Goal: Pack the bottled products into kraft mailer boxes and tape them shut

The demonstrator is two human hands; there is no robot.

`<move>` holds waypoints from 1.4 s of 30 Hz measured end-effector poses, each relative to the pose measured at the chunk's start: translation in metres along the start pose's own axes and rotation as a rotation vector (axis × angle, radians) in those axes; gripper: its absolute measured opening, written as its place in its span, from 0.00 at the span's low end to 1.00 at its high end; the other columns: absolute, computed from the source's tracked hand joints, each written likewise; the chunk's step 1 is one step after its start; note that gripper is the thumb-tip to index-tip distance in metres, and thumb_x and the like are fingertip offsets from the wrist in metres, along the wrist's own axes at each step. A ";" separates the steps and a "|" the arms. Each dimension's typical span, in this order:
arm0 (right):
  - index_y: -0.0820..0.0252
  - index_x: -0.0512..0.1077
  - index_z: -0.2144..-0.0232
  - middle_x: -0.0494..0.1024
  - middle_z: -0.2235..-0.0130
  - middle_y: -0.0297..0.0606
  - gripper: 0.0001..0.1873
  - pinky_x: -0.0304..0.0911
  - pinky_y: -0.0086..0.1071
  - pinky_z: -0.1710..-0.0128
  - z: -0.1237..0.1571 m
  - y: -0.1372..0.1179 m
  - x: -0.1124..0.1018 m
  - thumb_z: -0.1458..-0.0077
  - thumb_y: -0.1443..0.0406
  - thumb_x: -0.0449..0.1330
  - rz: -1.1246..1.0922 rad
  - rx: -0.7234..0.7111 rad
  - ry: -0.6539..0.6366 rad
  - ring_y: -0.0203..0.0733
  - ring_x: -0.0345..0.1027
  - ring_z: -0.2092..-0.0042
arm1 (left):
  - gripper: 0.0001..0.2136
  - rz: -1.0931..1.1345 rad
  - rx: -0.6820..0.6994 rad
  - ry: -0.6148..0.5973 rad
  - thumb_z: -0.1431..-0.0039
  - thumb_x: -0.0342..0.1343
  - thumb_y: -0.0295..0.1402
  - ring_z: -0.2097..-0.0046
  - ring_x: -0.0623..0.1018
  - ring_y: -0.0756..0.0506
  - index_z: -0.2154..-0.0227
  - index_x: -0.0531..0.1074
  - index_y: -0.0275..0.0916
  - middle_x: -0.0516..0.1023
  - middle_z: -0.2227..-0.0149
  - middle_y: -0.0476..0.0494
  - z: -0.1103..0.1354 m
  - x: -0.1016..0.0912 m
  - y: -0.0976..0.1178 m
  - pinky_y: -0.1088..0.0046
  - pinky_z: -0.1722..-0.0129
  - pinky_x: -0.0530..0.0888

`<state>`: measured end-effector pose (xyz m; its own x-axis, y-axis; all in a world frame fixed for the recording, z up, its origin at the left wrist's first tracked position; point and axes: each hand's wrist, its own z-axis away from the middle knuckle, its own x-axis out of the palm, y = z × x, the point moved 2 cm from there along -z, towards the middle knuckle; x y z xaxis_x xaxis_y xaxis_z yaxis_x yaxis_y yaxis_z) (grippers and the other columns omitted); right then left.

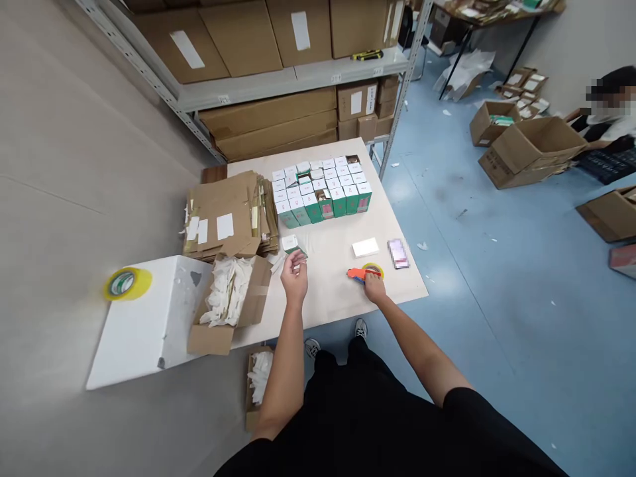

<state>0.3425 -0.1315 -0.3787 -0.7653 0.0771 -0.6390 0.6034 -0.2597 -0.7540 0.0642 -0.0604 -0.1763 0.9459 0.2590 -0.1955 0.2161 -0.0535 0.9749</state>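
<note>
My right hand (374, 287) is wrapped around an orange tape dispenser (356, 273) with a yellow roll of tape in it, low over the table's front part. My left hand (295, 277) is raised with its fingers loosely bent and apart; nothing shows in it. Just beyond those fingertips is a small white and green box (289, 243), and I cannot tell whether they touch it. A flat white box (365, 248) lies behind the dispenser. To its right lies a phone (398, 254) with a lit, blurred screen.
Rows of white-topped green boxes (318, 187) stand at the table's back. Flattened cardboard (218, 205) is stacked on the left, near an open carton of white paper (228, 291). Another tape roll (122, 283) rests on a white block (139, 331). Shelving (298, 76) stands behind; a person is far right.
</note>
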 end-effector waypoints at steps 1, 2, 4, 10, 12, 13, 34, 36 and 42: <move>0.56 0.72 0.65 0.80 0.61 0.49 0.03 0.60 0.55 0.39 0.002 0.016 -0.002 0.42 0.64 0.59 -0.010 0.039 0.015 0.58 0.72 0.49 | 0.16 -0.012 -0.002 0.001 0.37 0.59 0.36 0.51 0.81 0.45 0.47 0.75 0.40 0.82 0.52 0.38 0.002 0.005 0.000 0.70 0.53 0.78; 0.57 0.72 0.65 0.80 0.61 0.49 0.03 0.59 0.57 0.39 0.004 0.029 -0.005 0.42 0.63 0.59 -0.015 0.071 0.027 0.59 0.72 0.48 | 0.16 -0.024 -0.005 0.002 0.37 0.59 0.36 0.51 0.81 0.45 0.47 0.75 0.40 0.82 0.52 0.38 0.003 0.009 0.001 0.69 0.52 0.78; 0.59 0.72 0.64 0.80 0.60 0.50 0.05 0.57 0.62 0.39 0.007 0.049 -0.012 0.42 0.63 0.59 -0.011 0.122 0.041 0.61 0.72 0.45 | 0.16 -0.050 -0.019 0.001 0.37 0.59 0.36 0.49 0.81 0.44 0.47 0.75 0.40 0.82 0.51 0.38 0.006 0.015 0.002 0.69 0.53 0.77; 0.65 0.75 0.55 0.79 0.47 0.60 0.16 0.58 0.57 0.37 0.002 0.052 -0.032 0.48 0.67 0.65 0.296 0.265 -0.138 0.66 0.67 0.39 | 0.16 -0.103 -0.076 -0.021 0.38 0.59 0.35 0.49 0.81 0.43 0.48 0.76 0.40 0.82 0.50 0.38 0.003 0.030 0.006 0.69 0.53 0.78; 0.64 0.76 0.52 0.78 0.45 0.58 0.20 0.59 0.53 0.36 -0.004 0.037 -0.043 0.47 0.65 0.65 0.299 0.234 -0.135 0.65 0.67 0.38 | 0.16 -0.081 -0.078 -0.027 0.38 0.59 0.35 0.48 0.80 0.43 0.48 0.77 0.39 0.81 0.50 0.37 -0.003 0.036 0.006 0.67 0.51 0.78; 0.63 0.75 0.49 0.78 0.44 0.56 0.21 0.60 0.51 0.37 -0.006 0.028 -0.049 0.45 0.64 0.64 0.258 0.216 -0.113 0.63 0.68 0.39 | 0.16 -0.066 -0.077 -0.031 0.38 0.60 0.35 0.48 0.80 0.42 0.48 0.77 0.39 0.81 0.50 0.37 -0.006 0.039 0.006 0.66 0.50 0.78; 0.51 0.70 0.37 0.70 0.34 0.45 0.27 0.70 0.49 0.42 -0.062 -0.292 0.072 0.36 0.54 0.58 -0.468 -0.447 -0.188 0.53 0.67 0.37 | 0.24 0.024 -0.097 0.076 0.35 0.60 0.37 0.33 0.71 0.36 0.37 0.72 0.43 0.72 0.35 0.36 -0.064 -0.153 -0.017 0.57 0.38 0.73; 0.50 0.70 0.36 0.70 0.33 0.45 0.27 0.70 0.49 0.42 -0.073 -0.320 0.097 0.36 0.54 0.58 -0.450 -0.477 -0.202 0.53 0.66 0.36 | 0.25 0.018 -0.125 0.090 0.36 0.61 0.37 0.33 0.71 0.36 0.36 0.72 0.44 0.72 0.34 0.37 -0.080 -0.179 -0.030 0.57 0.38 0.73; 0.53 0.70 0.35 0.71 0.34 0.48 0.29 0.70 0.51 0.41 -0.117 -0.385 0.182 0.36 0.54 0.58 -0.303 -0.514 -0.226 0.56 0.66 0.35 | 0.28 0.031 -0.138 0.033 0.35 0.58 0.35 0.33 0.71 0.38 0.33 0.67 0.43 0.70 0.32 0.36 -0.160 -0.244 -0.081 0.59 0.36 0.71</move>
<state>-0.0028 0.0948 -0.2220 -0.9133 -0.1449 -0.3807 0.3405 0.2413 -0.9088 -0.2227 0.0352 -0.1907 0.9425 0.2913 -0.1639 0.1495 0.0710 0.9862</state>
